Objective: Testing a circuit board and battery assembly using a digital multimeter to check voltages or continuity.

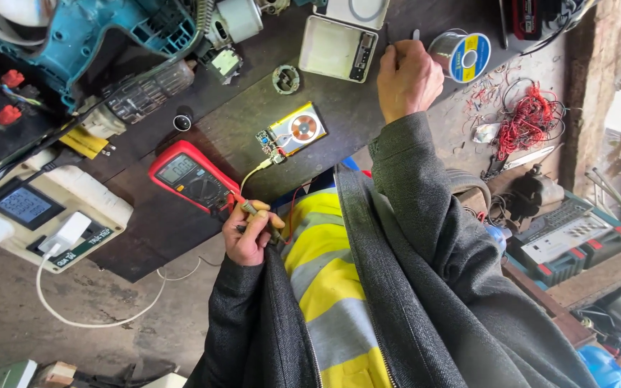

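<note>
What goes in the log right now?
left hand: pinches wired probe | right hand: grips thin tool by solder spool | red multimeter beside circuit board

Left hand point(251, 231) held close to torso, fingers point(260, 214) curled and pinched tight, thumb pressed on top. Left forearm bent in, covered by dark grey sleeve. Right arm stretched forward and well away from body, sleeve drawn to wrist. Right hand point(407, 75) seen from back, knuckles raised, fingers point(397, 54) folded under into closed grip.
</note>
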